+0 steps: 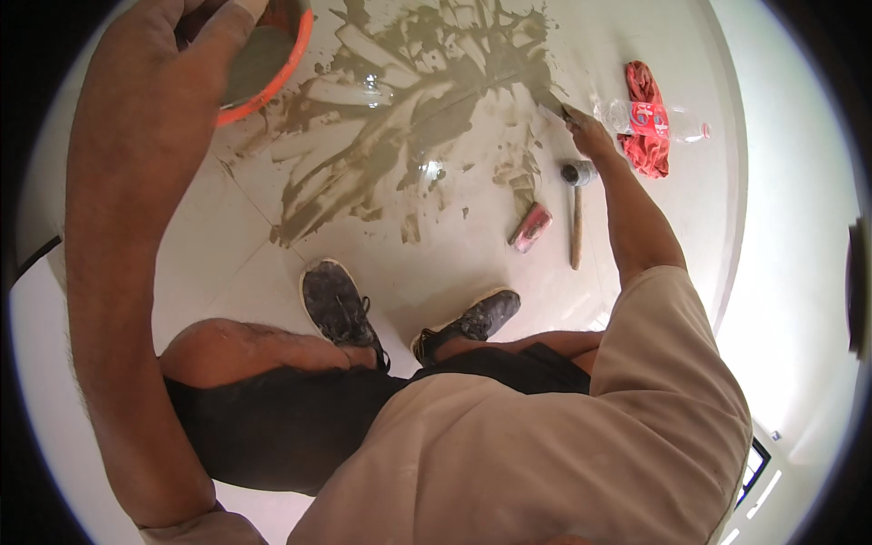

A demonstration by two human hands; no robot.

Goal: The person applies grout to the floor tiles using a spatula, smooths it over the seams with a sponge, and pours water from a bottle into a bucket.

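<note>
Grey paste (436,123), seemingly mid-spreading — left hand (165,68) grips bucket (291,68), upper left; right hand (590,136) clasps scraper (552,106) — next stroke likely wants even pressure.

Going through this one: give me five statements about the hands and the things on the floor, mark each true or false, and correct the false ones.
1. The left hand holds an orange bucket. True.
2. The right hand is empty. False: the right hand holds a trowel by its handle.
3. The plastic bottle lies across a red cloth. True.
4. The mallet stands upright on its head. False: the mallet lies on the floor, its handle pointing back toward the person.
5. The paste smeared on the floor is bright blue. False: the paste is greyish brown.
</note>
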